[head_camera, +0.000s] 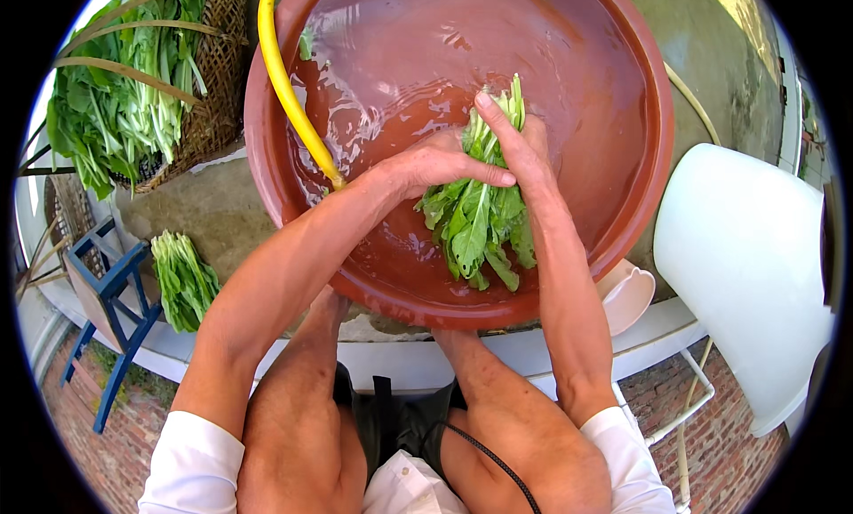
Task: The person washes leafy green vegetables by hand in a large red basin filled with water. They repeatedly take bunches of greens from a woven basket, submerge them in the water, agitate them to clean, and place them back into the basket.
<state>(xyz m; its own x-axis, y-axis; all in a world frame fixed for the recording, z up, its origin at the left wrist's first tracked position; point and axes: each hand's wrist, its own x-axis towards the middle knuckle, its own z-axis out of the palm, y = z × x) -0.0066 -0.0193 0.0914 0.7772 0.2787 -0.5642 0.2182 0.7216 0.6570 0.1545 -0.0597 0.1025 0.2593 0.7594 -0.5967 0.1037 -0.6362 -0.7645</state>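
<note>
A bunch of leafy greens is between my two hands, over and partly in the water of a large reddish-brown basin. Its pale stems point away from me and its leaves hang towards me. My left hand lies across the bunch from the left, thumb over the stems. From the right, my right hand holds the stems, thumb on top and fingers partly hidden behind them. A yellow hose runs over the basin's left rim, its end by my left forearm.
At the upper left a woven basket holds more greens. Another bunch of greens lies on the concrete beside a blue-framed stool. A pink plastic scoop or jug and a large white tub stand at the right.
</note>
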